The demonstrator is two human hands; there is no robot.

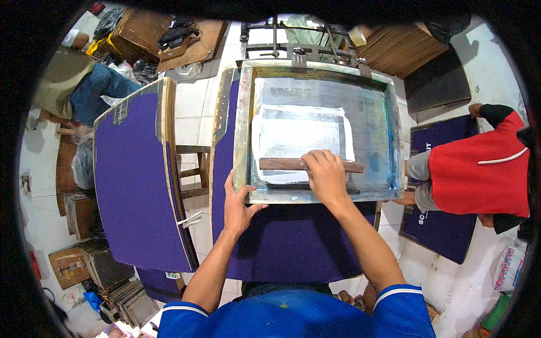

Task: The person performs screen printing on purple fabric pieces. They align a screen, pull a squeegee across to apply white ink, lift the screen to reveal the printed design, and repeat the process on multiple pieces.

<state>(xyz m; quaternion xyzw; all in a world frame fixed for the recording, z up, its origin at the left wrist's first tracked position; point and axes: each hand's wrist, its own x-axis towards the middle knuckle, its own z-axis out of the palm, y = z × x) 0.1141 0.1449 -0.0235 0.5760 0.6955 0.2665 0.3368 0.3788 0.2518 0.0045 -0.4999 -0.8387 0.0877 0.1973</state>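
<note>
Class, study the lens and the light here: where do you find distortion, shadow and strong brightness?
Head view: a black rim cuts off the corners; head view: the left purple board shows edges bowed by the fisheye lens; head view: a dark shadow lies on the middle purple board, below the screen frame; head view: the white patch inside that frame looks very bright.
</note>
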